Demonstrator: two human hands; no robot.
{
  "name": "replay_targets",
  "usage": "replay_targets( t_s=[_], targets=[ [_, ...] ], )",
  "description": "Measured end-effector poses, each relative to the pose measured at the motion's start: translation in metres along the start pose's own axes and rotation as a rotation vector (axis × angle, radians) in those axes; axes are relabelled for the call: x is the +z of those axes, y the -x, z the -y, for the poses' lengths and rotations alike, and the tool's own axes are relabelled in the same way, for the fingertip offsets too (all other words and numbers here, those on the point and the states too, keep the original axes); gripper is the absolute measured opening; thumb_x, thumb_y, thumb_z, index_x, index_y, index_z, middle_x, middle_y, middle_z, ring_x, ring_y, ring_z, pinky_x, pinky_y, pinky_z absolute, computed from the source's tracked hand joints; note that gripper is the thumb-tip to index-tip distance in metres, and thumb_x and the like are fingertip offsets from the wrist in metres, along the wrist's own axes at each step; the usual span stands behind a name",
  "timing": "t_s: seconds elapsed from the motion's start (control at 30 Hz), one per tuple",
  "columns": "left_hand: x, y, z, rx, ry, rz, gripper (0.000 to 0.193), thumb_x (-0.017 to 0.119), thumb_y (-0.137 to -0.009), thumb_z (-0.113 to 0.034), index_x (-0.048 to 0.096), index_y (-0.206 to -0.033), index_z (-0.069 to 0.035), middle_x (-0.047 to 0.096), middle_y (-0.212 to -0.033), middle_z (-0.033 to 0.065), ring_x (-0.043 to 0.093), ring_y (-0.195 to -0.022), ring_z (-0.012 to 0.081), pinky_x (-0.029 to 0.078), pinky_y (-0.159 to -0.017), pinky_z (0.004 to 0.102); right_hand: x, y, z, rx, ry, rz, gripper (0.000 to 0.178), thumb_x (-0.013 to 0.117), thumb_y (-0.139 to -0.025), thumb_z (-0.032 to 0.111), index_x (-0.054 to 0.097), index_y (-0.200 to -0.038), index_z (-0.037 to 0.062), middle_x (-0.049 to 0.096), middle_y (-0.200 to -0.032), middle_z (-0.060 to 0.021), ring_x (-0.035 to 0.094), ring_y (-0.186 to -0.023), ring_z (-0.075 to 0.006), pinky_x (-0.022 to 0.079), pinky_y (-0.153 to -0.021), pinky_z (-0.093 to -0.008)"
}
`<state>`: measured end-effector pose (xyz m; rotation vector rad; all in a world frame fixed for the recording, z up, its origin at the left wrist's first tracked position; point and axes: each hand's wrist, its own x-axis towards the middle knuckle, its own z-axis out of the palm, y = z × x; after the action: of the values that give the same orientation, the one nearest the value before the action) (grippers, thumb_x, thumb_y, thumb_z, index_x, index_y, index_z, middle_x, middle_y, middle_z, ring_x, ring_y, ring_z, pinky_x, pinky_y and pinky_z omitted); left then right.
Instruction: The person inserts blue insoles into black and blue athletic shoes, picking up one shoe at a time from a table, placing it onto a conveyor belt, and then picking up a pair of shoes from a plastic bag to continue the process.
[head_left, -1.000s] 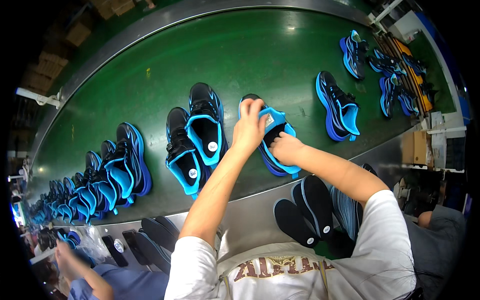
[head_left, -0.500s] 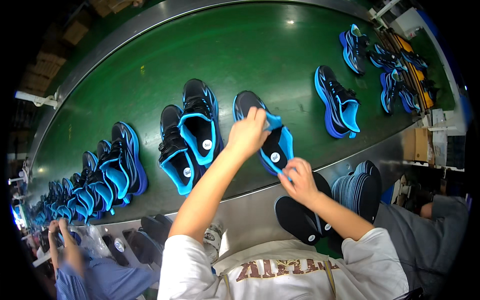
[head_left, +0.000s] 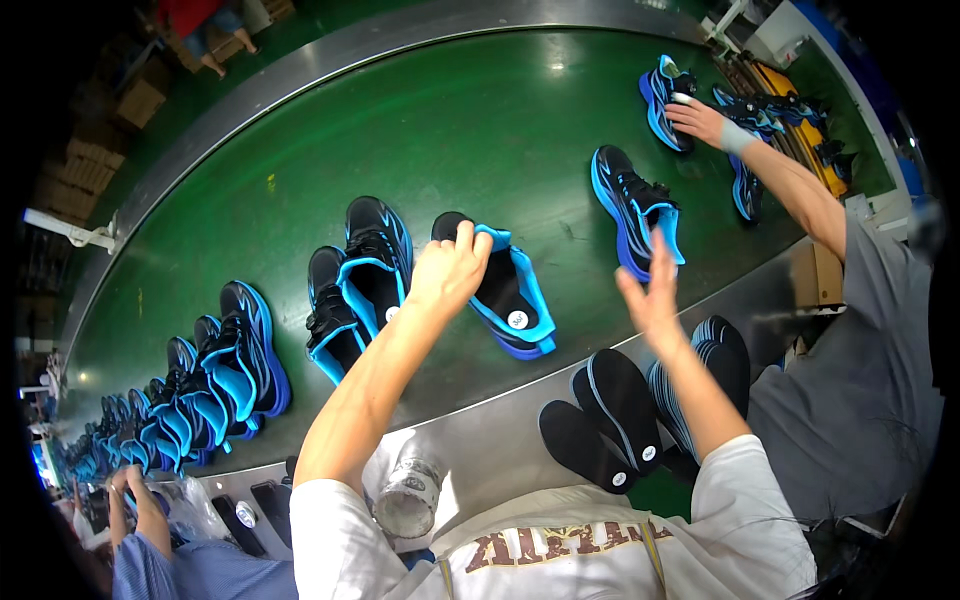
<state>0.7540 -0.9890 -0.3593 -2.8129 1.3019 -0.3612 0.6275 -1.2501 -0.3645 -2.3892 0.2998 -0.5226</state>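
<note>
- Head view: my left hand (head_left: 448,272) is out over the green conveyor belt (head_left: 430,120), fingers curled and clamped on the heel end of a black shoe with a blue lining (head_left: 500,285).
- That shoe lies on its side near the belt's near edge, roughly mid-belt, its opening turned toward me and a small round white sticker showing inside.
- My right hand (head_left: 650,290) is free of it, open with fingers spread, raised above the near edge of the belt, well apart from my left hand and holding nothing.
- Just left of the held shoe a pair of black and blue shoes (head_left: 355,280) lies close together on the belt.
- Right of my open hand, another black and blue shoe (head_left: 630,205) lies alone toward the belt's right end.
- Further left, a long row of shoes (head_left: 200,390) runs along the near edge toward the belt's left end.
- On the metal ledge (head_left: 500,440) below the belt's near edge, a stack of dark insoles (head_left: 610,415) lies just under my right forearm.
- At the belt's far right end, a co-worker's hand (head_left: 700,120) rests on a blue shoe (head_left: 662,95).
</note>
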Motion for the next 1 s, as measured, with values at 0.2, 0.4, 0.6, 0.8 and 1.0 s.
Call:
replay_targets(
  t_s=[0.2,0.4,0.6,0.8,1.0],
  targets=[
    [0.005,0.007,-0.011,-0.209,0.354,-0.024,0.010,0.051,-0.076,-0.009,0.049,-0.085,-0.005,0.054,-0.100,0.0148,0.061,-0.067,0.0310,0.049,-0.058,0.0388,-0.022,-0.031,-0.083,0.275,0.333,0.185,0.031,0.059,-0.078,0.027,0.059,-0.099,0.0038,0.043,-0.113,-0.0295,0.050,-0.096,-0.0420,0.042,-0.085,-0.0406],
    [-0.014,0.025,0.000,-0.542,1.044,-0.387,0.010,0.055,-0.080,-0.005,0.046,-0.080,-0.001,0.061,-0.099,0.0147,0.061,-0.078,0.0285,0.047,-0.066,0.0322,0.018,0.033,-0.015,0.069,-0.022,0.279,0.030,0.061,-0.077,0.023,0.059,-0.100,0.0044,0.045,-0.115,-0.0268,0.047,-0.105,-0.0390,0.039,-0.089,-0.0384],
    [-0.062,0.048,0.001,-0.773,1.612,-0.233,0.024,0.052,-0.084,-0.004,0.040,-0.105,-0.001,0.060,-0.086,0.0061,0.054,-0.080,0.0111,0.039,-0.073,0.0210,-0.032,0.118,-0.002,0.116,-0.076,0.286,0.054,0.060,-0.079,0.019,0.039,-0.126,0.0046,0.037,-0.126,-0.0272,0.038,-0.117,-0.0378,0.033,-0.096,-0.0367],
    [-0.072,0.043,-0.024,-0.826,1.931,-0.029,0.018,0.043,-0.073,-0.006,0.054,-0.087,-0.005,0.049,-0.063,-0.0022,0.029,-0.046,0.0039,0.020,-0.043,0.0182,-0.085,0.210,-0.032,0.319,0.247,0.462,0.060,0.062,-0.077,0.029,0.039,-0.126,0.0038,0.031,-0.126,-0.0337,0.038,-0.113,-0.0453,0.036,-0.093,-0.0414],
    [-0.069,-0.002,-0.077,-0.640,1.153,-0.170,0.024,0.055,-0.075,-0.023,0.055,-0.088,-0.003,0.049,-0.059,0.0035,0.051,-0.054,0.0197,0.040,-0.050,0.0303,-0.118,0.236,-0.035,0.269,0.226,0.322,0.035,0.060,-0.078,0.017,0.055,-0.107,-0.0017,0.047,-0.113,-0.0300,0.051,-0.100,-0.0402,0.044,-0.083,-0.0388]
  ],
)
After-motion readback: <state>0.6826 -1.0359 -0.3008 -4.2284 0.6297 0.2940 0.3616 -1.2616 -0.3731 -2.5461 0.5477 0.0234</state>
